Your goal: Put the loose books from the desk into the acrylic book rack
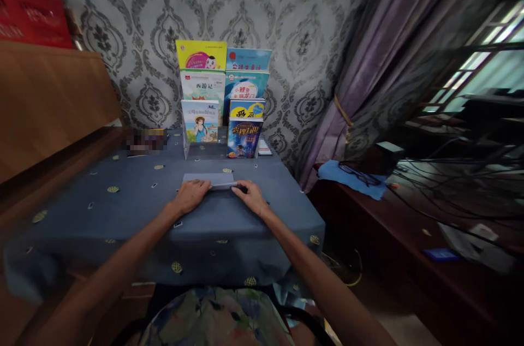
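The main risk, as I judge it, is slippage. The gray flat piece (208, 178) lies on a loose blue cloth (123, 198) that drapes the bench (49, 171). A sideways push from either hand could drag the cloth into wrinkles and skew the piece. A forward shove toward 12 o'clock could carry it against the clear book rack (186, 147), which is stacked with upright picture books (200, 119), and tip them. The dark slim thing (242, 189) under the right hand (252, 197) could also roll free toward 3 o'clock, where the bench edge is near.

The gray piece sits at the middle of the bench, at 12 o'clock from both hands and well short of the rack. The left hand (191, 195) rests on its near-left edge, at about 7 o'clock of the piece. Its fingers (202, 186) are flat and close together, pressing down rather than pinching. The right hand meets the near-right corner, at about 5 o'clock of the piece, with its fingers curled over the dark slim thing. I cannot tell whether they pinch it or only cover it. The two hands are apart, with the near edge of the piece bare between them.
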A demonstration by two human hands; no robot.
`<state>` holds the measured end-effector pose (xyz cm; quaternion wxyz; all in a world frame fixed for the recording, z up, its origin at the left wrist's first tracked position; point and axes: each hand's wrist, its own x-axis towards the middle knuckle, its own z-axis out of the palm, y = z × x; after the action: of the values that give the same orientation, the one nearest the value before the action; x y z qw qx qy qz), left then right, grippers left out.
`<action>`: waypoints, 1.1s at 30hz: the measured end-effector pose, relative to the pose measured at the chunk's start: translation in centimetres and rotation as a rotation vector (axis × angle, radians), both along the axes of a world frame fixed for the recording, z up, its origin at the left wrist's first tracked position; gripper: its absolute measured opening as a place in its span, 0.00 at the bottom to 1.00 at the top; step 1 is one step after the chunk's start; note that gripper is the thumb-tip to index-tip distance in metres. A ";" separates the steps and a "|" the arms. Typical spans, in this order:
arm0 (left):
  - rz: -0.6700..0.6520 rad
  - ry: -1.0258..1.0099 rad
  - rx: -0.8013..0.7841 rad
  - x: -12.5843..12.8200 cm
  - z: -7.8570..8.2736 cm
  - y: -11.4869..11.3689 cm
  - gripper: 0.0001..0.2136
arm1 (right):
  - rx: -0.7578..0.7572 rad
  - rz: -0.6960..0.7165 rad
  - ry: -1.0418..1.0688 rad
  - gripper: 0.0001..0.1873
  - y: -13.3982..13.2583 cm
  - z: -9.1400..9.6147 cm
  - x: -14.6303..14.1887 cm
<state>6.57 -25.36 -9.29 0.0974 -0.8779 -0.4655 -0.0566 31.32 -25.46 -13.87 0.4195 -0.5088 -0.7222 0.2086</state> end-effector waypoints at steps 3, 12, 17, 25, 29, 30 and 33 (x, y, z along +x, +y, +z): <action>0.100 -0.127 -0.058 0.1 0.6 0.0 0.17 | -0.012 -0.001 0.079 0.12 0.5 -0.3 0.2; -0.017 -0.680 -0.240 -1.4 2.1 1.5 0.17 | -0.194 0.101 0.530 0.17 1.8 0.0 -1.0; 0.003 -1.003 -0.341 -2.1 3.2 2.3 0.20 | -0.287 0.067 0.822 0.23 3.7 0.7 -2.4; 0.318 -1.446 -0.604 -2.5 0.2 3.4 0.29 | -0.390 0.150 0.957 0.30 7.0 1.8 -4.3; 0.371 -1.291 -0.586 -3.6 -1.6 3.8 0.22 | -0.384 0.107 0.750 0.28 9.4 1.2 -4.2; 0.378 -1.257 -0.581 -4.1 -1.8 3.9 0.20 | -0.388 0.100 0.715 0.28 10.0 0.9 -4.2; 0.396 -1.026 -0.465 -5.0 -1.8 4.6 0.14 | -0.391 0.080 0.609 0.24 11.6 0.2 -4.5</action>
<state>1.56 -20.78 -11.10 -0.3261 -0.6333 -0.6079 -0.3509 26.78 -13.88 -13.71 0.5019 -0.4653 -0.5298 0.5009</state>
